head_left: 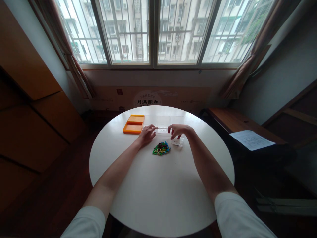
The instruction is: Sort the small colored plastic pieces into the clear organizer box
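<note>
My left hand (pixel 147 134) is low over the table, fingers extended, its index fingertip at the near left edge of a clear plastic box (pixel 163 120). That box lies with its lid folded back. My right hand (pixel 178 129) hangs with bent, spread fingers pointing down, over a small clear tray (pixel 177 142); whether it touches the tray I cannot tell. Nothing shows in either hand. Between and nearer than the hands sits a heap of small building bricks (pixel 161 148), green, blue, black and tan. An orange tray (pixel 134 124) with a divider lies left of my left hand.
Everything stands on a round white table (pixel 158 195). Beyond its far edge is a cardboard panel (pixel 106 96) under a barred window. At the right, printed sheets (pixel 252 139) lie on a wooden bench (pixel 230 120). Wooden cabinets (pixel 37 125) are on the left.
</note>
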